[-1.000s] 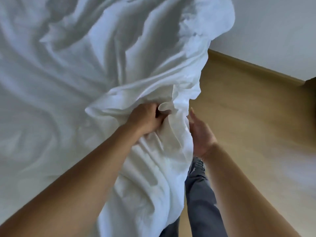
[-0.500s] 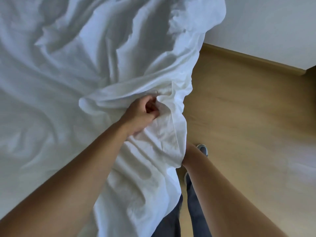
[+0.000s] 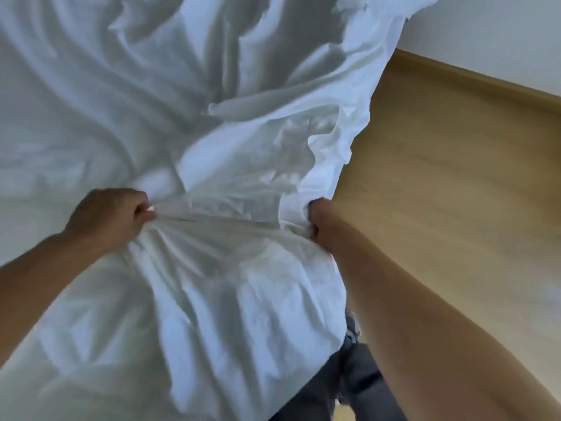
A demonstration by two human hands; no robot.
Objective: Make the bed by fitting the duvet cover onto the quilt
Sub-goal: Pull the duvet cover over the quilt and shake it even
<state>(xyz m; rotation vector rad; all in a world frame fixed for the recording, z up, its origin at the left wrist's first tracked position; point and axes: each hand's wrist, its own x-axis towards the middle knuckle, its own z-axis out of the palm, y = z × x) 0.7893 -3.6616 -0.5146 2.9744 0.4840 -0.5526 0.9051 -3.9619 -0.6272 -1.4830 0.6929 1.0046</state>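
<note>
White bedding fills most of my view, a rumpled duvet cover (image 3: pixel 249 123) spread over the bed in deep folds and running off the frame on the left and at the top; whether the quilt lies under it I cannot tell, as only white cloth shows; its ragged right edge hangs over the side of the bed and drapes down toward my legs; beside it on the right lies a pale wooden floor (image 3: pixel 455 183), smooth and bare in grain, meeting a white wall (image 3: pixel 501 28) along a wooden skirting board (image 3: pixel 473 72) at the upper right; below the cloth's lower edge show my grey trousers (image 3: pixel 358 387) and a bit of a shoe (image 3: pixel 352 328); my left hand (image 3: pixel 112 217) has its grip clamped on a gathered bunch of the cover, creases fanning out from the fist; my right hand (image 3: pixel 315 220) is bunched into the cover's edge, fingers buried in the fabric, and the cloth is stretched taut between the two.
</note>
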